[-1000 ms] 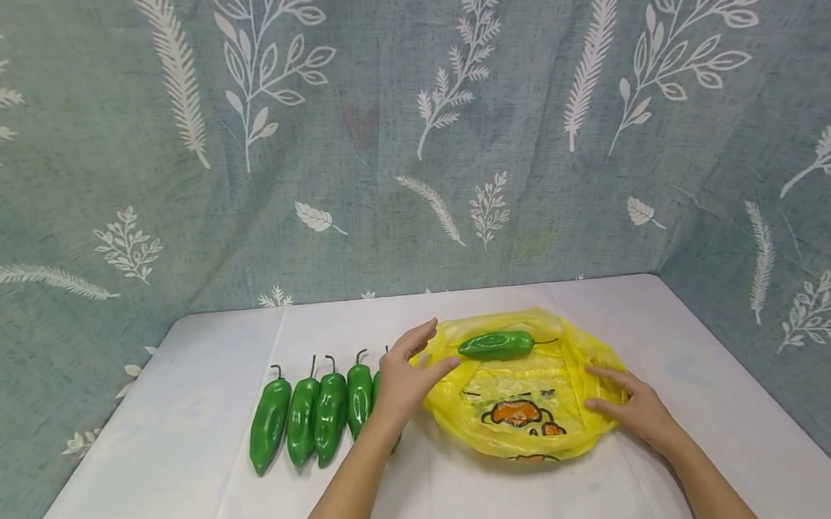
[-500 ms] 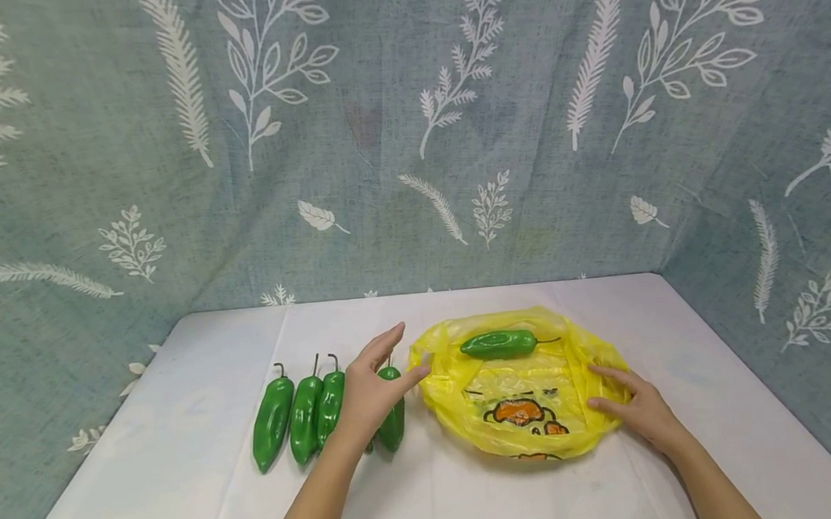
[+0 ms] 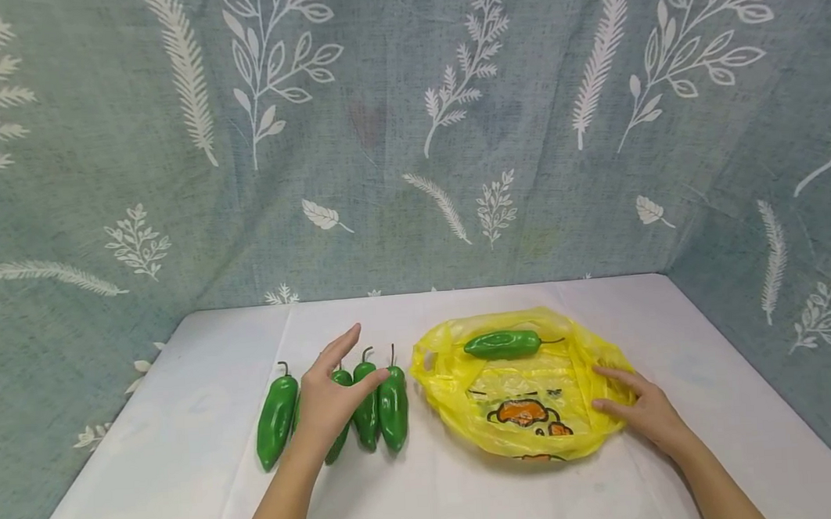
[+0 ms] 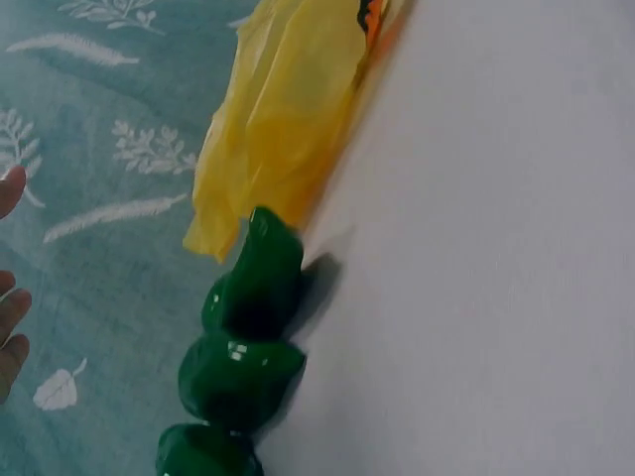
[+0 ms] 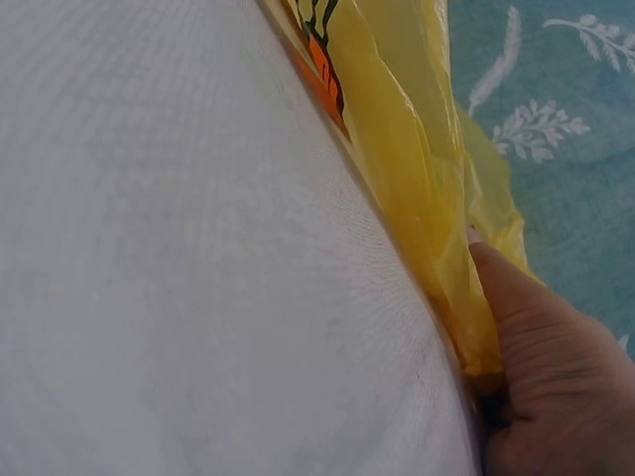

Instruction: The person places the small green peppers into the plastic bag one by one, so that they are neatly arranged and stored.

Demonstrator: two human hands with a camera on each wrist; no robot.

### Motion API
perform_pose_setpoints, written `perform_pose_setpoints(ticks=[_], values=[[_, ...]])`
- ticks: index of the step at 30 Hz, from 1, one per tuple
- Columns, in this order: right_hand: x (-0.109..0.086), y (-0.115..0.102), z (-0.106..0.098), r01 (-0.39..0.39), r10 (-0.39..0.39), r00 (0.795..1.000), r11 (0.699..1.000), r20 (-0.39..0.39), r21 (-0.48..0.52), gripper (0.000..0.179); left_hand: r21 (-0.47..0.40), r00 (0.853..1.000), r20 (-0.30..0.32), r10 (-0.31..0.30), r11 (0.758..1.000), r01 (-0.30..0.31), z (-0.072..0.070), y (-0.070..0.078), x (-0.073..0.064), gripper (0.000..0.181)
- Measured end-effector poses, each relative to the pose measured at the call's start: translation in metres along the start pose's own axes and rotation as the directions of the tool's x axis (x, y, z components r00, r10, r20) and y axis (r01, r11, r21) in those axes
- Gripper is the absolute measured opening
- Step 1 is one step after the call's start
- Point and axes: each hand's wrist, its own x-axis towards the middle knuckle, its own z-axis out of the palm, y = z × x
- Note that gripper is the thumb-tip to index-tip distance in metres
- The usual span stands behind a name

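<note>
My left hand point(image 3: 327, 397) hovers over a row of several green chili peppers point(image 3: 393, 409), thumb and fingers spread wide with nothing between them. It hides parts of the middle peppers. At the edge of the left wrist view its fingertips point(image 4: 14, 327) show apart from the peppers point(image 4: 263, 278). A yellow plastic bag point(image 3: 459, 418) with an orange cartoon print lies on the table, one green chili pepper point(image 3: 502, 345) on its far part. My right hand point(image 3: 642, 408) touches the bag's right side with extended fingers; its thumb point(image 5: 536, 307) lies along the plastic.
The table point(image 3: 506, 505) has a white cover. Behind it and along both sides hangs a grey-green cloth point(image 3: 379, 238) with white leaf prints. The leftmost pepper point(image 3: 277, 419) lies slightly tilted at the row's end.
My left hand has moved left, away from the bag and across the row of peppers, uncovering the right-hand ones. The right hand stays at the bag's side.
</note>
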Motion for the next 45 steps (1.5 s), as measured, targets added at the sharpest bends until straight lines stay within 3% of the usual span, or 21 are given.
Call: perform_pose_setpoints(ticks=[16, 27, 35, 41, 45], values=[[0.000, 0.000, -0.002, 0.030, -0.030, 1.000, 0.999, 0.005, -0.013, 0.066, 0.049, 0.990, -0.077, -0.117, 0.991, 0.121, -0.040, -0.020, -0.013, 0.074], [0.001, 0.002, -0.003, 0.015, -0.014, 1.000, 1.000, 0.018, -0.028, 0.068, 0.114, 0.976, -0.094, -0.199, 0.971, 0.209, -0.054, -0.034, -0.022, 0.080], [0.000, 0.002, -0.003, -0.011, 0.012, 1.000, 1.000, 0.024, -0.021, 0.070, 0.164, 0.948, -0.087, -0.306, 0.934, 0.317, -0.065, -0.055, -0.020, 0.085], [0.001, 0.002, -0.001, -0.013, 0.013, 1.000, 1.000, 0.014, -0.017, 0.071, 0.153, 0.934, -0.095, -0.343, 0.923, 0.354, -0.069, -0.072, -0.021, 0.087], [0.002, 0.001, -0.002, -0.005, 0.005, 1.000, 1.000, 0.009, -0.029, 0.070, 0.136, 0.935, -0.102, -0.340, 0.926, 0.351, -0.068, -0.079, -0.021, 0.085]])
